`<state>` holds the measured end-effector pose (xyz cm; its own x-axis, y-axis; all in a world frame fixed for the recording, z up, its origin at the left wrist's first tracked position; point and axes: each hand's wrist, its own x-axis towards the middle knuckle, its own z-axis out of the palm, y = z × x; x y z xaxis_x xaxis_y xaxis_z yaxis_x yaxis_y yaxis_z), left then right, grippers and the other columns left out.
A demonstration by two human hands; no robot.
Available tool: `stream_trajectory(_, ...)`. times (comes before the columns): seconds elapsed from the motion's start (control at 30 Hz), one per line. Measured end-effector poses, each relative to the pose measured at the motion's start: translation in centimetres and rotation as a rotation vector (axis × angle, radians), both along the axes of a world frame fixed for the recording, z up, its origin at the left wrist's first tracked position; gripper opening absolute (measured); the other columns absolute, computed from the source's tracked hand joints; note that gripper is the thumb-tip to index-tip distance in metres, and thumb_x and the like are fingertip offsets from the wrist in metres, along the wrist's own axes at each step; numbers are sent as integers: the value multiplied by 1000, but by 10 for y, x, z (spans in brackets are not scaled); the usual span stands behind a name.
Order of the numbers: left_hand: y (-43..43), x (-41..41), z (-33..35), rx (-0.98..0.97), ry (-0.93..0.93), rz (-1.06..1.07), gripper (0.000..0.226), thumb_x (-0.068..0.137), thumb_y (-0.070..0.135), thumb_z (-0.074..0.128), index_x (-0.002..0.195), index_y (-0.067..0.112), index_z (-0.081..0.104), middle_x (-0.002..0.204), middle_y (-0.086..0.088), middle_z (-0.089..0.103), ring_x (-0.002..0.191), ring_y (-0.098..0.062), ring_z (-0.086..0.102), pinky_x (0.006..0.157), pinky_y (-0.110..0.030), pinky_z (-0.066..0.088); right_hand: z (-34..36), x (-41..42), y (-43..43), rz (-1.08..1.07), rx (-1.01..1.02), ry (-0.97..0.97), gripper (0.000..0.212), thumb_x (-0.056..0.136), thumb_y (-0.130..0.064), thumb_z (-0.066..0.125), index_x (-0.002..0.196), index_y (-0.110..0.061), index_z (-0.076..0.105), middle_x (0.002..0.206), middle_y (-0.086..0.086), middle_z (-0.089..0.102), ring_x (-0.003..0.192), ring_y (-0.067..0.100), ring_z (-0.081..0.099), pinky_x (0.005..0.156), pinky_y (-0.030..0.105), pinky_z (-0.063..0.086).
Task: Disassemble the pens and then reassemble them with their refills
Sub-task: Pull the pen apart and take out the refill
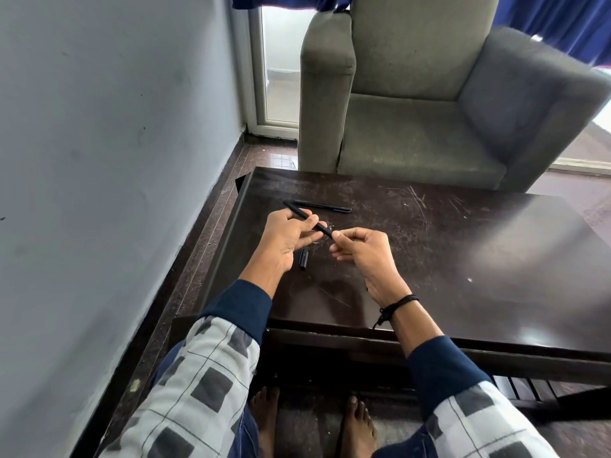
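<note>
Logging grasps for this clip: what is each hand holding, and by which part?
One black pen: the left hand grips its middle, the right hand pinches its near end.

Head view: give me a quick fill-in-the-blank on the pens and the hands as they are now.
1. The left hand and right hand together hold one black ____.
2. The table bears ____ untouched pen, lying beyond the hands.
3. The loose cap lies on the table, nearer the ____ hand.
Missing words: pen; one; left.
</note>
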<state>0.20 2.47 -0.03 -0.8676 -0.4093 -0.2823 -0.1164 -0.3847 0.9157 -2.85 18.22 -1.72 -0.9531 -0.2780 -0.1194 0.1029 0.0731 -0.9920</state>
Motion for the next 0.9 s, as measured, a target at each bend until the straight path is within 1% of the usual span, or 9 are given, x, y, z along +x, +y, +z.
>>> stream_trajectory(0.07, 1, 0, 0, 5, -3, -8, 12, 91, -10, 65, 94, 1, 66, 90, -18, 73, 77, -19, 78, 61, -26, 60, -1, 0, 0, -22, 11, 36, 3, 91, -6, 75, 89, -4, 73, 67, 1, 73, 64, 9, 67, 60, 16, 54)
stream_trajectory(0.13, 1, 0, 0, 6, -4, -11, 12, 91, -10, 65, 94, 2, 66, 90, -19, 73, 78, -20, 78, 62, -27, 61, -2, -2, 1, -21, 28, 60, 6, 88, -5, 77, 90, -7, 72, 68, -4, 72, 63, 5, 66, 61, 17, 53)
stream_trajectory(0.2, 0, 0, 0, 11, -6, -5, 12, 91, -10, 65, 96, 1, 66, 91, -19, 74, 78, -21, 78, 61, -27, 61, -2, -2, 1, -8, 30, 46, 10, 88, -11, 79, 94, -8, 72, 70, -6, 72, 65, 5, 65, 61, 17, 53)
stream_trajectory(0.3, -1, 1, 1, 31, 0, 7, 13, 91, -10, 65, 100, -1, 66, 92, -20, 74, 79, -22, 78, 61, -27, 60, -3, -1, 0, -4, 21, -8, 18, 93, -27, 76, 97, -10, 73, 72, 0, 74, 64, 8, 66, 60, 18, 54)
stream_trajectory(0.43, 0, 2, 2, 32, -7, -1, 13, 92, -9, 65, 97, 2, 66, 88, -18, 75, 79, -23, 78, 63, -28, 61, -3, -1, 0, -20, 26, 31, 4, 93, -10, 73, 92, -7, 73, 69, 1, 72, 64, 10, 65, 59, 17, 53)
stream_trajectory(0.53, 0, 1, 1, 27, -17, -2, 12, 92, -8, 65, 96, 3, 66, 87, -17, 76, 80, -24, 78, 63, -29, 62, -3, -1, 0, -20, 40, 66, 10, 88, -6, 78, 92, -10, 70, 73, -3, 70, 65, 7, 63, 60, 19, 53)
stream_trajectory(0.7, 0, 1, 1, 47, -22, -3, 13, 91, -8, 65, 98, 3, 67, 78, -13, 78, 78, -25, 78, 62, -29, 61, -3, -2, -1, -28, 15, 19, 20, 91, -29, 77, 96, -11, 71, 74, 2, 76, 65, 10, 69, 59, 18, 53)
stream_trajectory(0.8, 0, 1, 0, 46, -24, -10, 12, 92, -8, 65, 97, 3, 66, 77, -12, 78, 78, -24, 78, 63, -30, 62, -5, -2, 0, -35, 19, 13, 12, 95, -19, 72, 91, -8, 74, 71, 4, 76, 66, 11, 69, 59, 17, 53)
stream_trajectory(0.9, 1, 1, 1, 39, -25, -16, 12, 92, -7, 65, 95, 4, 66, 77, -12, 78, 78, -24, 78, 63, -30, 62, -4, -3, 1, -35, 39, 50, 3, 91, -9, 76, 88, -8, 74, 69, -1, 74, 65, 9, 67, 63, 18, 55)
